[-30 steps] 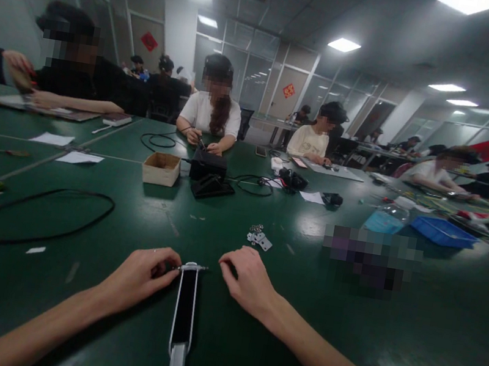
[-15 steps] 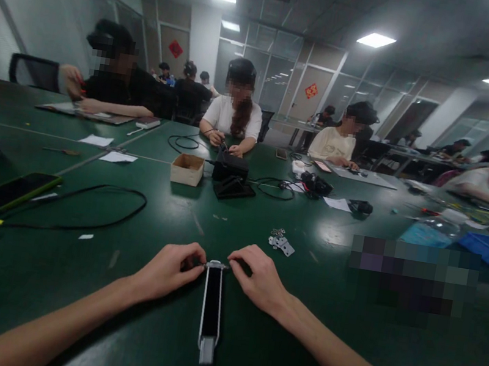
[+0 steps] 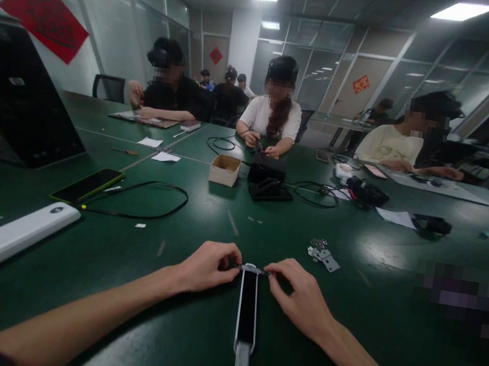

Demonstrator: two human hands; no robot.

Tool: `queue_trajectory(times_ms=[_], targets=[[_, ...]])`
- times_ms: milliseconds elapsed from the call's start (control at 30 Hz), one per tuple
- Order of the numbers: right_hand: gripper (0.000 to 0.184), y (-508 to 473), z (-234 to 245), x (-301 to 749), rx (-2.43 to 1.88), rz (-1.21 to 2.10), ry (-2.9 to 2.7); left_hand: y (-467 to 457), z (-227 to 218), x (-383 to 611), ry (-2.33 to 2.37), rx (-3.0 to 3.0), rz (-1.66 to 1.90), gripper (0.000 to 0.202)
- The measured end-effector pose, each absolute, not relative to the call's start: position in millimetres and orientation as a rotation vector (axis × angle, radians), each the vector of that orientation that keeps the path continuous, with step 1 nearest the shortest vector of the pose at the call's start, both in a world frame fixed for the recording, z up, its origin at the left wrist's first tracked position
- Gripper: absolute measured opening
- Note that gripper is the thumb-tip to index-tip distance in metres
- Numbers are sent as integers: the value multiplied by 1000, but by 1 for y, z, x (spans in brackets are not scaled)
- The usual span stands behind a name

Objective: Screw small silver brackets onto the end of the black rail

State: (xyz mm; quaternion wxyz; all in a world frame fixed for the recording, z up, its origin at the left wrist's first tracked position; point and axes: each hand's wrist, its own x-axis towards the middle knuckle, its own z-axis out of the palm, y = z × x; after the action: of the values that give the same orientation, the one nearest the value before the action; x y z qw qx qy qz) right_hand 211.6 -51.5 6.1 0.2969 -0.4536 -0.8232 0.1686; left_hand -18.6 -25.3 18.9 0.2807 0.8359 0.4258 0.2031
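Note:
A long narrow black and silver bar [image 3: 247, 313] lies on the green table [image 3: 202, 213], pointing away from me. My left hand [image 3: 208, 266] is pinched at the left of its far end, on a thin metal pin that crosses that end. At the right side of the same end, my right hand [image 3: 300, 297] is pinched too. What the fingertips grip is too small to name. A small heap of metal hinge parts and screws [image 3: 323, 254] lies a little beyond my right hand.
To my left lie a white oblong device [image 3: 8, 238], a phone [image 3: 86, 184] with a black cable [image 3: 148, 205], and an open dark case [image 3: 12, 97]. Farther off stand a cardboard box [image 3: 224, 170] and a black device [image 3: 266, 177]. Several people work across the table.
The view has turned left, so the bar and hands sit further right in the picture. My right hand has closed in onto the bar's far end; my left hand stays pinched there.

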Motion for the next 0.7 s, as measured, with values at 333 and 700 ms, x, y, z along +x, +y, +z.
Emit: queue_trajectory(times_ms=[333,700], targets=[[21,-52,7,213,-1212,547,-2198,-23,16,-19,1119,2251,567,9],[21,-49,0,214,-1220,559,-2215,-24,17,-21,1093,2237,578,10]])
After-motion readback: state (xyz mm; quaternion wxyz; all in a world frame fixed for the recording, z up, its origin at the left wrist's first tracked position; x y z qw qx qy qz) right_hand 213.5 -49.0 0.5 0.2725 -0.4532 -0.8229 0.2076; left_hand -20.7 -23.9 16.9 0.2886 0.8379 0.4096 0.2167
